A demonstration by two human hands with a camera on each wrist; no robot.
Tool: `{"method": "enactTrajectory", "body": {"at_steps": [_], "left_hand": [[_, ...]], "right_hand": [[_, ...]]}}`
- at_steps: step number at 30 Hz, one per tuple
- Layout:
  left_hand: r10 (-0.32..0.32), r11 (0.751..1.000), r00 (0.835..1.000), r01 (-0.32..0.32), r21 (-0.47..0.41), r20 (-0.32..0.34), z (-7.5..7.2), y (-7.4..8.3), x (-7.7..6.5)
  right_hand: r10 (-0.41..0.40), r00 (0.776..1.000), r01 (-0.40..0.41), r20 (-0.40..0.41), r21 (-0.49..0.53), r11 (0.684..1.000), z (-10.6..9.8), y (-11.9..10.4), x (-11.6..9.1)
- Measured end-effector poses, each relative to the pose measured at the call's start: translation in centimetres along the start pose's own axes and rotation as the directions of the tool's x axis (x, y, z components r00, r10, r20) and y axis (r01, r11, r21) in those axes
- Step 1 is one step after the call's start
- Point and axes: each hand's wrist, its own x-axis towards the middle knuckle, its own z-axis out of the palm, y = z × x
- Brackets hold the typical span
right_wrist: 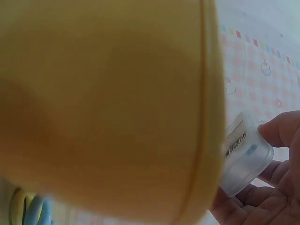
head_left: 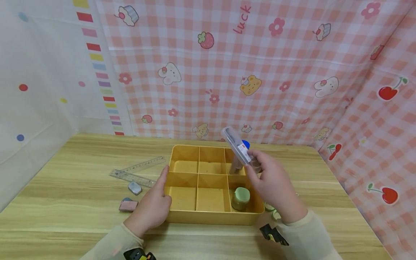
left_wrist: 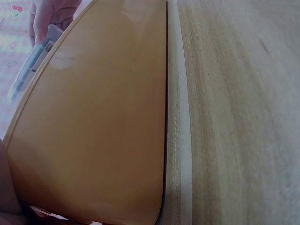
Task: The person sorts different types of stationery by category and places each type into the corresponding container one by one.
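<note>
A yellow six-compartment organizer box (head_left: 182, 217) stands on the table. My left hand (head_left: 154, 206) rests against its left side, index finger straight along the rim and thumb at the front left; the other fingers are hidden. Over the back right compartment, my right hand (head_left: 271, 180) grips a clear plastic case (head_left: 235, 144) by its lower end, tilted. A white barcode label (right_wrist: 235, 140) is on the case, and thin dark shapes show inside it. Below it, a clear tube with a blue cap (head_left: 245, 144) stands in that compartment. The front right one holds a green-lidded jar (head_left: 241, 198).
Left of the box lie two clear rulers (head_left: 138, 177), a grey eraser-like block (head_left: 134, 187) and a pink block (head_left: 128, 206). Small green round items (head_left: 276, 215) lie right of the box, partly behind my right wrist. Patterned cloth (head_left: 195, 90) hangs behind the table.
</note>
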Motion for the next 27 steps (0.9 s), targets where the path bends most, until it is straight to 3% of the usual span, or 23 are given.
{"method": "enactTrajectory", "body": {"at_steps": [11,27], "left_hand": [[0.018,1.0,1.0,-0.018,-0.006,-0.003,0.1,-0.1,-0.1],[0.013,1.0,1.0,-0.013,-0.008,0.0,0.1,-0.2,0.1]], "right_hand": [[-0.049,0.998,0.049,0.027,0.009,0.999,1.1,-1.1,-0.3],[-0.001,0.995,0.003,0.101,-0.024,1.0,3.4,-1.7,-0.7]]}}
